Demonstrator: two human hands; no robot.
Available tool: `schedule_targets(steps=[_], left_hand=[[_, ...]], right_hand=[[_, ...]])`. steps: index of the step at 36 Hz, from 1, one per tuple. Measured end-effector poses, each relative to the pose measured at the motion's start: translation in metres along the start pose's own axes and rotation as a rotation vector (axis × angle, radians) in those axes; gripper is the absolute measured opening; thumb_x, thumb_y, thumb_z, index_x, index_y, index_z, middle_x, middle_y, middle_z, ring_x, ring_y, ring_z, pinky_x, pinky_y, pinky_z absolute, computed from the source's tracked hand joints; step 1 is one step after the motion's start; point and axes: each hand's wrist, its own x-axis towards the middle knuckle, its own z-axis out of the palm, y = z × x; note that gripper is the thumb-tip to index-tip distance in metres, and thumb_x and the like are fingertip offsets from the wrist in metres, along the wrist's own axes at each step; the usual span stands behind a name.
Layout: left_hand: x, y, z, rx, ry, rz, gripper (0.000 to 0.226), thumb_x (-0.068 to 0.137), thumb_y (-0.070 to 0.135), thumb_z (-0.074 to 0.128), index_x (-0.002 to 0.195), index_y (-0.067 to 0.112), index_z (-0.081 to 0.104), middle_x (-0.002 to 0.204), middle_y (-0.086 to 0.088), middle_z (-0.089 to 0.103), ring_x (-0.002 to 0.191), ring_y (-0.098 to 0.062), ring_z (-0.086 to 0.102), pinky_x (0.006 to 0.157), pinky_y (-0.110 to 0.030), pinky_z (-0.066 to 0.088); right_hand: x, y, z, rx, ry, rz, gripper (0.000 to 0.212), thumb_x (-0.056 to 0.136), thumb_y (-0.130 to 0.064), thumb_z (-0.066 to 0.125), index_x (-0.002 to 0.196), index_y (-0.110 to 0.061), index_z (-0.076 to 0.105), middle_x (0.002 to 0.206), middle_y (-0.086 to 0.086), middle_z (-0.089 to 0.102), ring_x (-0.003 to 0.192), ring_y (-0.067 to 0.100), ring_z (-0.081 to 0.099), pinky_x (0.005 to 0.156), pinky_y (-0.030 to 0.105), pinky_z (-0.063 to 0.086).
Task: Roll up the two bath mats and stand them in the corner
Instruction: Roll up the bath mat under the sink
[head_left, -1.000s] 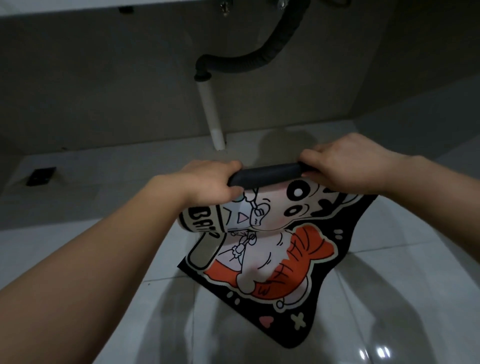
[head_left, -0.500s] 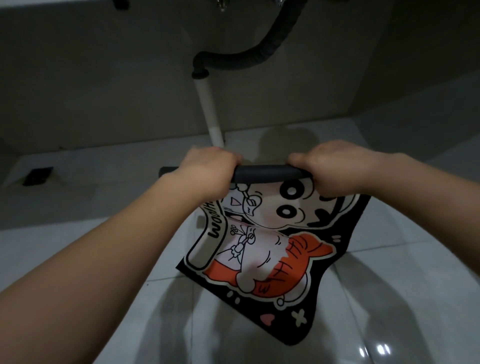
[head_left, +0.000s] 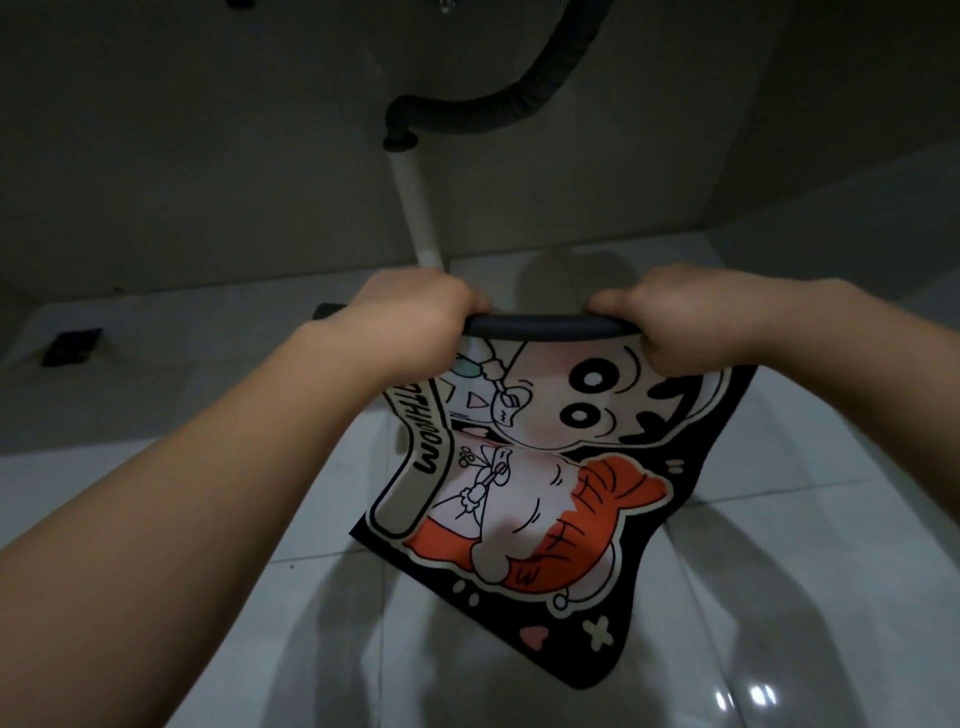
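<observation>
A bath mat (head_left: 545, 499) with a black border and an orange-and-white cartoon print lies partly on the glossy floor. Its far end is raised and curled into a tight dark roll (head_left: 540, 328). My left hand (head_left: 415, 322) grips the left part of the roll and my right hand (head_left: 691, 322) grips the right part, both with fingers wrapped over it. The mat's left end sticks out dark past my left hand. I see no second mat.
A white drain pipe (head_left: 415, 208) with a black corrugated hose (head_left: 498, 109) comes down from above just behind the roll. A dark square floor drain (head_left: 70, 345) sits at the far left. Grey walls meet in a corner at the right back.
The roll has unwound a little: more of the print shows, the lettered strip at the left has flattened out, and both hands have shifted slightly away from me.
</observation>
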Motion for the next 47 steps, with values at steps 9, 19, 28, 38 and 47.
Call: schedule_targets(steps=[9, 19, 28, 38, 47], left_hand=[[-0.009, -0.018, 0.018, -0.192, 0.047, 0.097, 0.03, 0.079, 0.014, 0.055, 0.104, 0.03, 0.057, 0.064, 0.012, 0.041, 0.071, -0.021, 0.048, 0.059, -0.028, 0.03], [-0.006, -0.017, 0.024, -0.103, 0.003, 0.148, 0.028, 0.093, 0.056, 0.036, 0.103, 0.032, 0.048, 0.081, 0.007, 0.056, 0.074, -0.017, 0.051, 0.066, -0.032, 0.034], [0.003, -0.009, 0.02, -0.127, -0.058, 0.02, 0.017, 0.083, 0.02, 0.059, 0.089, 0.027, 0.045, 0.077, 0.001, 0.052, 0.075, -0.025, 0.053, 0.06, -0.031, 0.036], [-0.002, -0.015, 0.015, -0.127, -0.09, 0.09, 0.043, 0.09, 0.064, 0.029, 0.121, 0.038, 0.043, 0.101, 0.004, 0.062, 0.096, -0.024, 0.059, 0.077, -0.035, 0.042], [0.003, -0.01, 0.016, -0.053, 0.103, 0.023, 0.018, 0.088, 0.043, 0.056, 0.098, 0.028, 0.051, 0.082, 0.003, 0.057, 0.079, -0.026, 0.055, 0.064, -0.031, 0.034]], right_hand=[[-0.01, 0.004, 0.012, -0.131, 0.209, -0.184, 0.04, 0.085, -0.033, 0.046, 0.125, -0.029, 0.039, 0.069, -0.005, 0.049, 0.061, 0.02, 0.047, 0.058, 0.03, 0.039], [-0.014, 0.008, 0.02, -0.183, 0.275, -0.193, 0.041, 0.094, -0.047, 0.022, 0.119, -0.023, 0.045, 0.068, -0.013, 0.043, 0.05, 0.007, 0.033, 0.055, 0.03, 0.033], [0.002, -0.001, 0.01, 0.03, 0.126, -0.075, 0.014, 0.087, -0.028, 0.057, 0.091, -0.027, 0.043, 0.088, -0.001, 0.053, 0.074, 0.02, 0.052, 0.063, 0.034, 0.04], [0.007, 0.0, 0.025, -0.321, 0.26, -0.181, 0.06, 0.093, -0.03, 0.045, 0.143, -0.021, 0.013, 0.109, 0.005, 0.055, 0.078, 0.025, 0.058, 0.056, 0.033, 0.04], [0.007, -0.003, 0.021, -0.123, 0.276, -0.129, 0.034, 0.095, -0.034, 0.04, 0.125, -0.017, 0.04, 0.105, 0.008, 0.051, 0.073, 0.023, 0.05, 0.059, 0.035, 0.038]])
